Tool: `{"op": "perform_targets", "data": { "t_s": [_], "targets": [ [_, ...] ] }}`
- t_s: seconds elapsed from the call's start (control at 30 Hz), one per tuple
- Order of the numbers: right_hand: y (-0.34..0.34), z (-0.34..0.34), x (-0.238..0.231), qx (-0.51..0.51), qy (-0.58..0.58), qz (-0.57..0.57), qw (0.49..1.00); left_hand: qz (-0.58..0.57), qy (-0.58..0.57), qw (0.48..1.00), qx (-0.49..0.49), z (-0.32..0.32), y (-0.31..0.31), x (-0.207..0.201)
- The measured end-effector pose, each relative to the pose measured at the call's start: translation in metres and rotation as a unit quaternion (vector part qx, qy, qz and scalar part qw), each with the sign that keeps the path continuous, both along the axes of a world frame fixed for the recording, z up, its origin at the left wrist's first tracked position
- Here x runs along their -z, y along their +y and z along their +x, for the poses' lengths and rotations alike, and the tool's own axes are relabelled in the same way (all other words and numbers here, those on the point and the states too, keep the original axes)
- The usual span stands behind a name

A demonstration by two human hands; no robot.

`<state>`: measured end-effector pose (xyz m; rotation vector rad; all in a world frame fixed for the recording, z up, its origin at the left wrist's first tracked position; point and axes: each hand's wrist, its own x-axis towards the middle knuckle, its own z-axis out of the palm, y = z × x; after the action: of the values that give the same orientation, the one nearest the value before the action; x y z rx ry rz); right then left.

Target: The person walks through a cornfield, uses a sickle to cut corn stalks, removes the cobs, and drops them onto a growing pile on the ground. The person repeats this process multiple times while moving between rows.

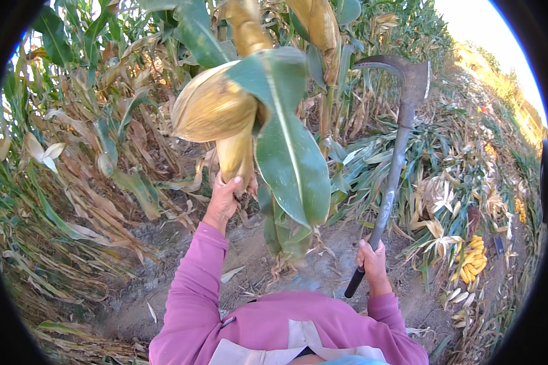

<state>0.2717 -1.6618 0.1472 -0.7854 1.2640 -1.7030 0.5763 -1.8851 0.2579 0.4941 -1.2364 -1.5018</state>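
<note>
My left hand (225, 198) grips the lower end of a yellow-husked corn ear (216, 112) still attached to a standing stalk, with a broad green leaf (289, 146) hanging beside it. My right hand (373, 261) holds the dark handle of a sickle (393, 167), held upright, its curved blade (402, 67) pointing left near the stalk tops. Both arms wear pink sleeves.
Standing corn plants with dry leaves fill the left and the top. Cut stalks and husks lie on the ground at right, with a pile of husked yellow cobs (474, 258). Bare soil (323, 267) lies in front of me.
</note>
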Motion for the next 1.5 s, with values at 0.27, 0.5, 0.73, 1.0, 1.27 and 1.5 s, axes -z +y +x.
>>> {"op": "perform_targets", "data": {
  "t_s": [0.27, 0.5, 0.73, 1.0, 1.27, 1.5],
  "targets": [
    [0.035, -0.010, 0.019, 0.081, 0.042, 0.068, 0.993, -0.086, 0.027, 0.994, -0.065, -0.035, -0.001, -0.008],
    [0.066, -0.009, 0.072, 0.134, -0.024, 0.169, 0.976, 0.020, 0.052, 0.998, -0.026, 0.001, -0.036, 0.024],
    [0.113, -0.001, 0.102, 0.218, -0.131, 0.208, 0.944, 0.021, 0.068, 0.982, -0.175, 0.012, -0.011, 0.020],
    [0.126, -0.054, 0.125, 0.231, -0.147, 0.216, 0.937, -0.077, -0.016, 0.958, -0.277, 0.010, -0.034, 0.061],
    [0.104, -0.135, 0.138, 0.172, -0.123, 0.194, 0.958, -0.016, -0.027, 0.966, -0.255, -0.051, 0.031, 0.041],
    [0.091, -0.184, 0.135, 0.113, -0.189, 0.207, 0.953, -0.111, 0.176, 0.933, -0.293, -0.081, 0.113, -0.044]
  ]
}}
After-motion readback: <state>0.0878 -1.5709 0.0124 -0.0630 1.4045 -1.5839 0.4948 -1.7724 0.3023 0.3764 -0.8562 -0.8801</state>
